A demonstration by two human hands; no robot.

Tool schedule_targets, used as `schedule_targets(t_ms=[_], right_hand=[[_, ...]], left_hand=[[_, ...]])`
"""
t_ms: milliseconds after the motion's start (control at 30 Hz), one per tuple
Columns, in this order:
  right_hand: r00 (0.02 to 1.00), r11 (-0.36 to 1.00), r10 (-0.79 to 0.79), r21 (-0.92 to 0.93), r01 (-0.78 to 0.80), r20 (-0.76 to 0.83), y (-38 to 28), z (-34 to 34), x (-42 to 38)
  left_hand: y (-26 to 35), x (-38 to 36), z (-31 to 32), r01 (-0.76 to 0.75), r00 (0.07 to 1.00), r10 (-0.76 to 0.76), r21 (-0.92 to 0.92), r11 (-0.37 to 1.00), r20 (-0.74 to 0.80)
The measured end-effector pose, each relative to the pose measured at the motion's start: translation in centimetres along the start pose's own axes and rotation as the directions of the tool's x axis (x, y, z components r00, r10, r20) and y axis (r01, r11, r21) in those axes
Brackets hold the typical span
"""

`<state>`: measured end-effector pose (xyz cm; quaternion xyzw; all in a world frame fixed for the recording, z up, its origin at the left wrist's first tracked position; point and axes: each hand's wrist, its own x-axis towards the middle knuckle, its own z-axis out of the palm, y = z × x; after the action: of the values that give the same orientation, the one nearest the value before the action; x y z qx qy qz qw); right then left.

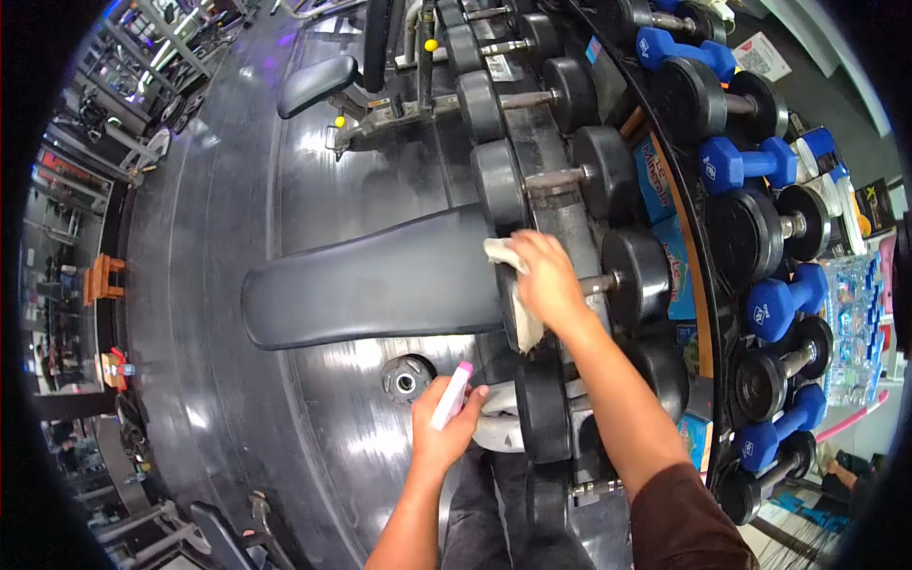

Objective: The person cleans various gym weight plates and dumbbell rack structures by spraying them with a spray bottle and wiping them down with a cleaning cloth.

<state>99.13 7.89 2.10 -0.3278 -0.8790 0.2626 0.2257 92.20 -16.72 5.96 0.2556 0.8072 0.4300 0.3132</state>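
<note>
My right hand (548,280) grips a pale cloth (525,323) and presses it on the end of a black dumbbell on the lower rack. Part of that dumbbell's near head is hidden under the cloth and hand. Lower and to the left, my left hand (444,423) is wrapped round a white bottle with a pink top (452,397), held up off the floor. Just left of the cloth is the wide end of a black padded bench (380,280). Another black dumbbell (541,408) lies below the cloth, beside my right forearm.
An upper shelf at right holds blue dumbbells (748,164) and black ones (746,233). Blue cartons (655,180) show behind the lower rack. A round weight plate (407,378) lies on the floor below the bench. Another bench seat (318,85) stands at the top.
</note>
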Motion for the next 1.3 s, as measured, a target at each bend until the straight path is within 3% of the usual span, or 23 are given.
schedule_targets(t_ms=[33,167,233,300,367,400,467,500,533,600,633,700,767,867,967,1000,1033,1100,1133,1233,1267,1300], right_hand=[[0.998,0.999,-0.029,0.014,0.030,-0.058,-0.9,-1.4,-1.9],[0.951,0.978,0.196,0.118,-0.172,-0.240,-0.6,-4.3,-9.4],[0.819,0.928,0.351,0.283,-0.242,-0.454,-0.3,-6.3,-10.6],[0.614,0.730,0.638,0.620,-0.288,-0.465,-1.7,-8.4,-9.9],[0.754,0.820,0.529,0.464,-0.335,-0.390,-3.8,-8.2,-8.1],[0.901,0.993,0.118,0.062,-0.101,-0.417,-4.5,-7.0,-6.2],[0.990,0.995,-0.090,-0.049,0.086,-0.107,-3.9,-1.7,-4.0],[0.990,0.981,-0.142,-0.136,0.139,-0.008,-3.5,0.6,-2.9],[0.982,0.920,-0.178,-0.343,0.189,0.063,-2.7,2.2,-1.5],[0.986,0.909,-0.097,-0.390,0.144,0.138,-2.8,3.1,0.1],[0.983,0.901,-0.050,-0.417,0.121,0.177,-2.9,3.3,0.1],[0.913,0.827,-0.303,-0.401,0.394,0.272,-3.2,2.0,-2.6],[0.753,0.712,-0.520,-0.283,0.643,0.403,-2.8,0.1,-5.7],[0.565,0.582,-0.633,-0.157,0.798,0.529,-1.5,-0.2,-6.6],[0.797,0.695,-0.506,-0.391,0.603,0.330,-3.0,1.0,-1.8],[0.862,0.745,-0.347,-0.449,0.493,0.370,-3.6,1.5,0.7],[0.901,0.775,-0.176,-0.509,0.376,0.397,-3.8,1.9,3.0],[0.951,0.887,-0.015,-0.434,0.156,0.310,-1.0,4.2,5.5],[0.933,0.905,0.096,-0.421,0.064,0.347,-1.1,4.1,6.4],[0.952,0.944,0.108,-0.330,-0.008,0.285,-2.4,2.2,3.8],[0.986,0.934,-0.083,-0.334,0.128,0.147,-2.7,1.6,1.5],[0.984,0.926,-0.085,-0.353,0.136,0.156,-3.4,0.6,-0.3]], left_hand=[[0.6,0.4,-0.1,0.029,0.999,-0.029,-0.003,1.000,0.015],[0.3,1.5,0.4,-0.017,0.998,0.016,0.026,1.000,0.059],[0.4,1.9,0.4,-0.070,0.994,0.068,0.020,0.997,0.081],[0.1,1.9,0.3,-0.101,0.990,0.099,0.011,0.995,0.098],[-0.1,2.0,0.2,-0.123,0.987,0.122,-0.002,0.992,0.107],[-0.6,1.9,0.2,-0.098,0.989,0.100,-0.019,0.995,0.108],[-2.0,1.4,0.4,-0.048,0.993,0.053,-0.053,0.997,0.109],[-2.1,1.2,0.5,-0.077,0.991,0.080,-0.033,0.996,0.105],[-2.2,1.1,0.7,-0.106,0.989,0.106,-0.011,0.994,0.101],[-3.6,0.8,0.9,-0.155,0.984,0.154,0.012,0.988,0.091],[-4.3,0.4,0.8,-0.102,0.989,0.102,-0.006,0.995,0.105],[-5.2,0.1,0.6,-0.010,0.991,0.017,-0.052,0.999,0.129],[-5.9,-0.5,0.1,-0.015,0.994,0.026,-0.101,0.995,0.103],[-7.0,-1.0,-0.8,-0.005,0.995,0.018,-0.126,0.992,0.103],[-7.7,-1.5,-1.1,0.103,0.990,-0.093,-0.095,0.990,0.105],[-7.7,-1.5,-1.2,0.096,0.992,-0.088,-0.080,0.992,0.093],[-7.4,-1.5,-1.4,0.090,0.993,-0.085,-0.063,0.994,0.081],[-6.7,-2.0,-1.9,0.106,0.991,-0.103,-0.034,0.994,0.083],[-6.2,-2.1,-2.2,0.124,0.988,-0.121,-0.025,0.992,0.091],[-5.6,-2.1,-3.0,0.145,0.985,-0.144,-0.001,0.989,0.095],[-5.5,-2.1,-3.2,0.146,0.985,-0.146,0.006,0.989,0.095],[-5.4,-2.1,-3.4,0.139,0.986,-0.138,-0.001,0.990,0.091]])
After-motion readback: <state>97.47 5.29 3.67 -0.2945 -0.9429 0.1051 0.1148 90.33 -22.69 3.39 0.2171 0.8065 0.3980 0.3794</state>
